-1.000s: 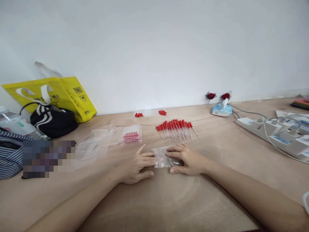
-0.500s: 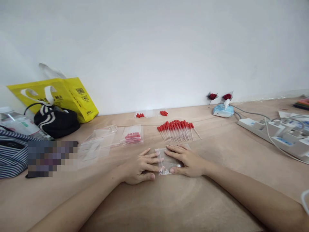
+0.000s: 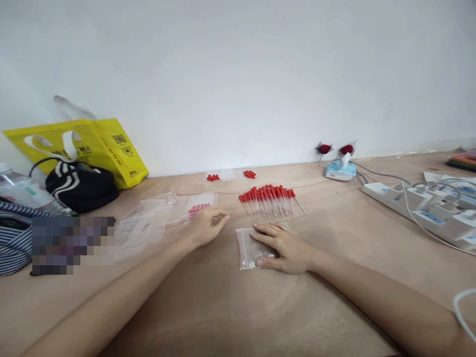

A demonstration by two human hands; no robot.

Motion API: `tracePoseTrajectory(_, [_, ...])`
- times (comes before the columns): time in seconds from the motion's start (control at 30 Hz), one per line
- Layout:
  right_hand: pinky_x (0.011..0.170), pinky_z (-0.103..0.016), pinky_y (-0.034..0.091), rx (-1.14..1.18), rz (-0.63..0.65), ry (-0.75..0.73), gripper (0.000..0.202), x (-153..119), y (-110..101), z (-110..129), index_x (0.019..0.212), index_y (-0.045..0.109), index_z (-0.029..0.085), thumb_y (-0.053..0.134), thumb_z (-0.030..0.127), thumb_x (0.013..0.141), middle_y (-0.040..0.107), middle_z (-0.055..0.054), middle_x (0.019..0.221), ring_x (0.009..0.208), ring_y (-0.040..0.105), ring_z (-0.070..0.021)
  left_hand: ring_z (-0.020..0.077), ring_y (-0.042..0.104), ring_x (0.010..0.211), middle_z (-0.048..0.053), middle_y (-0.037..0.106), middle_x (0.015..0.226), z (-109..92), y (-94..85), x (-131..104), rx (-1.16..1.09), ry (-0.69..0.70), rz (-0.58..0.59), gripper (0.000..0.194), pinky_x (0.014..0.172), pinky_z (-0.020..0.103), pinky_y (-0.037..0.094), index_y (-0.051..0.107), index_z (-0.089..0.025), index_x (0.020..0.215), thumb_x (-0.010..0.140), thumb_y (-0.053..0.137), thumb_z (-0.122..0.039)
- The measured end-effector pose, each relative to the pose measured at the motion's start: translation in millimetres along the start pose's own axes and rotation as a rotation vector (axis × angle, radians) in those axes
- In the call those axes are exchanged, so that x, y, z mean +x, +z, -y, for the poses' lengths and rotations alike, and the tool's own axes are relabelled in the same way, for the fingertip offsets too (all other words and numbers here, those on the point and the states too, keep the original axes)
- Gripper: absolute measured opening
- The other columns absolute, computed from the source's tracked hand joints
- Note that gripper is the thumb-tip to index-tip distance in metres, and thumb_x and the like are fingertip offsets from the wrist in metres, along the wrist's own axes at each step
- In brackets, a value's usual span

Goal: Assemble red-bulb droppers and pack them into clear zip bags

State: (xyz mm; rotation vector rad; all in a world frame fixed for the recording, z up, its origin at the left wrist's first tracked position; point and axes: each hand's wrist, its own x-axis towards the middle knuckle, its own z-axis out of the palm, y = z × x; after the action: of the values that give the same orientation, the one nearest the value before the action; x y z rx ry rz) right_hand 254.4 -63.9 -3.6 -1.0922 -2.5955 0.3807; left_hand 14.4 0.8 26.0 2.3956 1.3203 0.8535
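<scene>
My right hand (image 3: 284, 249) lies flat with its fingers apart on a clear zip bag (image 3: 247, 250), whose reddish seal strip faces left. Above the table, left of that bag, my left hand (image 3: 207, 225) has its fingers curled and thumb and forefinger close; whether anything is between them is too small to make out. Behind the left hand is a clear bag with red-tipped pieces (image 3: 199, 207), partly covered by it. A fanned row of red-headed sticks (image 3: 269, 199) lies beyond the right hand. Flat clear bags (image 3: 143, 225) are spread to the left.
Two small bags of red pieces (image 3: 250, 174) lie by the wall. At left stand a yellow bag (image 3: 122, 153), a black pouch (image 3: 84, 186) and a striped bag (image 3: 17, 238). A blue tissue pack (image 3: 340, 169) and a white power strip (image 3: 420, 208) with cables are at right.
My left hand has lifted off the clear zip bag and moved left and away from me, its fingers curling. My right hand stays on the bag. The view has shifted slightly.
</scene>
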Motion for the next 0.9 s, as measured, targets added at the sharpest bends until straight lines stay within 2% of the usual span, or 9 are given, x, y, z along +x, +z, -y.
tracePoseTrajectory(0.03, [0.102,-0.045,0.02,0.001,-0.005,-0.002,0.073,0,0,0,0.133,0.034,0.018,0.041,0.063,0.076,0.03,-0.015,0.138,0.126,0.029,-0.0259,0.0191,0.058,0.076,0.003,0.066,0.079,1,2.8,15,-0.025,-0.157,0.007,0.011,0.074,0.03,0.042,0.066,-0.019,0.071,0.071,0.058,-0.028])
tracePoseTrajectory(0.07, [0.101,-0.045,0.021,0.001,-0.009,-0.004,0.073,0,0,0,0.133,0.034,0.018,0.041,0.063,0.076,0.031,-0.015,0.138,0.125,0.029,-0.0262,0.0191,0.058,0.074,0.003,0.066,0.079,2,6.7,30,-0.037,-0.221,0.009,0.011,0.072,0.029,0.043,0.066,-0.019,0.074,0.069,0.06,-0.027])
tracePoseTrajectory(0.17, [0.101,-0.045,0.021,0.0,-0.013,-0.008,0.072,0,-1,1,0.132,0.034,0.017,0.041,0.062,0.076,0.031,-0.016,0.137,0.125,0.03,-0.0266,0.0187,0.058,0.068,0.002,0.064,0.068,9,23.8,72,-0.079,-0.348,0.038,0.015,0.065,0.027,0.043,0.065,-0.016,0.078,0.065,0.064,-0.024])
tracePoseTrajectory(0.27, [0.1,-0.045,0.022,-0.002,-0.015,-0.006,0.072,0,-1,2,0.132,0.035,0.018,0.042,0.062,0.076,0.032,-0.016,0.137,0.125,0.03,-0.0266,0.0194,0.058,0.065,0.002,0.061,0.062,18,41.9,99,-0.135,-0.475,0.107,0.019,0.06,0.028,0.044,0.064,-0.012,0.075,0.067,0.066,-0.029])
tracePoseTrajectory(0.47, [0.101,-0.044,0.021,-0.007,-0.003,-0.006,0.073,0,-3,3,0.132,0.034,0.017,0.041,0.062,0.076,0.031,-0.016,0.137,0.124,0.03,-0.0261,0.0193,0.056,0.091,0.007,0.054,0.107,27,54.4,116,-0.321,-0.639,0.22,0.028,0.076,0.038,0.048,0.051,-0.013,0.108,0.086,0.049,-0.029])
tracePoseTrajectory(0.6, [0.1,-0.045,0.021,-0.006,-0.01,-0.007,0.072,0,-3,3,0.132,0.035,0.017,0.042,0.062,0.076,0.032,-0.016,0.137,0.124,0.031,-0.0266,0.0191,0.056,0.091,0.008,0.053,0.109,23,46.7,115,-0.497,-0.678,0.182,0.029,0.076,0.039,0.048,0.05,-0.014,0.111,0.086,0.049,-0.028])
tracePoseTrajectory(0.7, [0.1,-0.045,0.022,-0.007,-0.012,-0.009,0.071,0,-2,3,0.132,0.035,0.017,0.043,0.061,0.076,0.033,-0.016,0.136,0.124,0.031,-0.0269,0.0125,0.059,0.072,0.005,0.059,0.087,15,30.8,101,-0.611,-0.644,0.048,0.018,0.066,0.029,0.05,0.054,-0.011,0.098,0.083,0.053,-0.022])
tracePoseTrajectory(0.8, [0.1,-0.044,0.023,-0.011,-0.008,-0.009,0.072,0,-2,3,0.132,0.035,0.016,0.043,0.061,0.077,0.033,-0.016,0.136,0.124,0.031,-0.0263,0.0043,0.053,0.052,-0.005,0.052,0.062,7,9.8,68,-0.705,-0.54,-0.141,0.01,0.058,0.018,0.047,0.051,-0.014,0.082,0.078,0.059,-0.019])
tracePoseTrajectory(0.9, [0.1,-0.043,0.023,-0.014,-0.005,-0.01,0.072,0,-1,1,0.132,0.035,0.016,0.042,0.061,0.077,0.033,-0.017,0.136,0.124,0.031,-0.026,0.0048,0.054,0.051,-0.006,0.054,0.063,1,-3.8,22,-0.754,-0.475,-0.269,0.025,0.055,0.018,0.047,0.048,-0.016,0.082,0.07,0.065,-0.03])
